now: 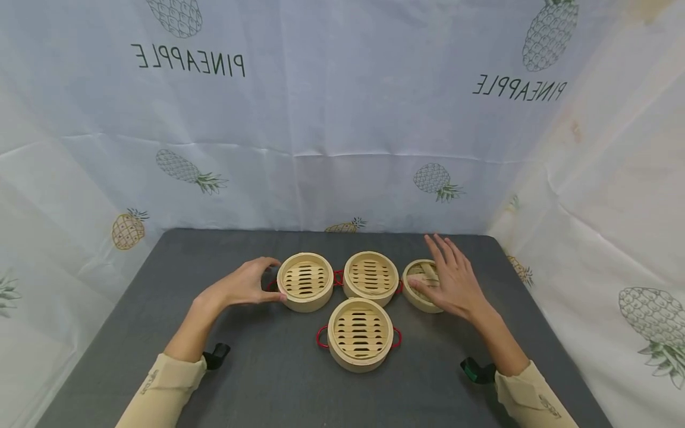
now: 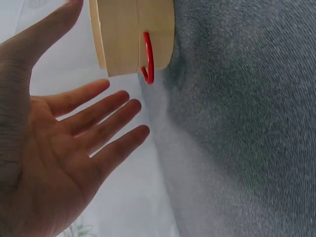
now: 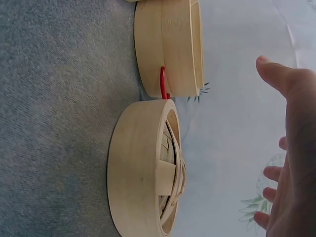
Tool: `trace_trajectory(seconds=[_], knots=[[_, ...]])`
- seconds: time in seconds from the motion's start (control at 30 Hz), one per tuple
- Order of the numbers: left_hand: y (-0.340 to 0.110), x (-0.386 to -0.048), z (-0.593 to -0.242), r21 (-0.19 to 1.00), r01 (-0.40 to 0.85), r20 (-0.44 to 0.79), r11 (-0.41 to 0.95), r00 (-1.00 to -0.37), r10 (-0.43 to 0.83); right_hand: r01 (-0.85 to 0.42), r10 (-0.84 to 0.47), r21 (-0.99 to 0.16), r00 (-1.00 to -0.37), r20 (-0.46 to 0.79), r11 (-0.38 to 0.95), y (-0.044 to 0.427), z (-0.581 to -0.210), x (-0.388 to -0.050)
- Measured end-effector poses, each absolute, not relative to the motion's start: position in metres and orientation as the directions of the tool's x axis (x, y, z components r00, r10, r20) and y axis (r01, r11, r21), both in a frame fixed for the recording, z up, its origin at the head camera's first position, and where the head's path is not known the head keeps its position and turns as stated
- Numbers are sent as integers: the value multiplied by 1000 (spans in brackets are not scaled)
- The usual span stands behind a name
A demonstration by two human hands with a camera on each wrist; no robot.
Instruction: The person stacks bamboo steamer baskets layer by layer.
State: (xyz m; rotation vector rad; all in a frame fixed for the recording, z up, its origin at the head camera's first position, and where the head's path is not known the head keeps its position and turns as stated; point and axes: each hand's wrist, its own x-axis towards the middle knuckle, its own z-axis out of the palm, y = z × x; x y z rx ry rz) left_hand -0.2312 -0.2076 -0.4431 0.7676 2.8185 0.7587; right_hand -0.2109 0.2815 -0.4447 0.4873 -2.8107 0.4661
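Note:
Three round bamboo steamer baskets with slatted bottoms are on the table: a left one (image 1: 305,306), a middle one (image 1: 370,254) and a front one (image 1: 360,364). Red side handles (image 2: 149,58) show on them. To the right lies a bamboo steamer lid (image 3: 136,168) with a woven top and a strap across it. My left hand (image 1: 248,284) is spread at the left basket's side, its thumb tip by the rim; whether it touches, I cannot tell. Over the lid hovers my right hand (image 1: 455,284), fingers extended and apart from it in the right wrist view.
A dark grey table (image 1: 257,380) carries everything. White cloth (image 1: 342,119) printed with pineapples hangs behind it and along both sides. The left, middle and lid pieces stand side by side in a row, close together, with the front basket against the middle one.

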Motion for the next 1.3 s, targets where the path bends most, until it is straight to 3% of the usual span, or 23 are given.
trace_trajectory(seconds=[0.7,1.3], knots=[[-200,-238,-452,561,455,25,691,-844,535,-428,-314,-431,-896,313,794,264,-458,-192],[-193,-236,-446,620,368,-60,693,-858,510,-474,-369,-522,-880,297,709,254,-476,-177]])
